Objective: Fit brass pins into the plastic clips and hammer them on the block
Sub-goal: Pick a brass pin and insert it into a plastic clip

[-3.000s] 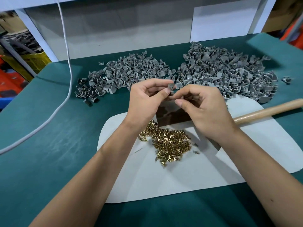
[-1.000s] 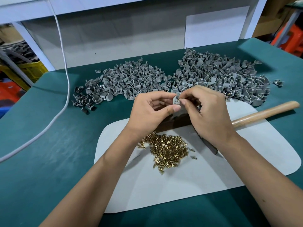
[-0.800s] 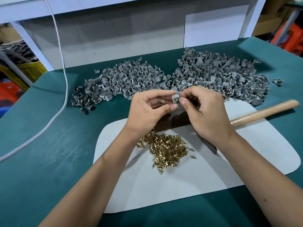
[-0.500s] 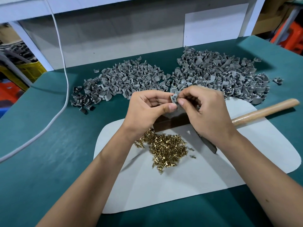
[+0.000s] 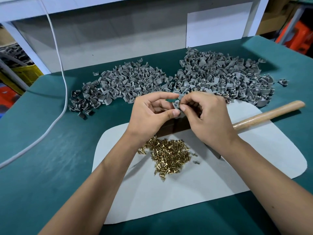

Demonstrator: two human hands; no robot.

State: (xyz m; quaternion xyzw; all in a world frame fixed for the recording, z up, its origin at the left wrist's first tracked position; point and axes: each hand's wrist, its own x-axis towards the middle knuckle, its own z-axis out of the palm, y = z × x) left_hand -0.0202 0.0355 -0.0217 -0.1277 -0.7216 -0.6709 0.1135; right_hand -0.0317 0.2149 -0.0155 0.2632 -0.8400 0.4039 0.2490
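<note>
A pin is being fitted into a clip above the block.

A small grey clip (image 5: 177, 103) is being pinched by the left hand (image 5: 150, 114), thumb and forefinger curled on it, just above the dark block (image 5: 171, 127). The right hand (image 5: 210, 116), touching it from the right, is being closed at the fingertips, seemingly on a pin too small to confirm. The brass pins (image 5: 169, 153) are lying nearer, on the white sheet (image 5: 169, 197).

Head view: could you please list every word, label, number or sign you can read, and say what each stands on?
None can be read. The clips, brass pins, hammer handle, white mat and the blank white panel on the back wall show no print.
</note>
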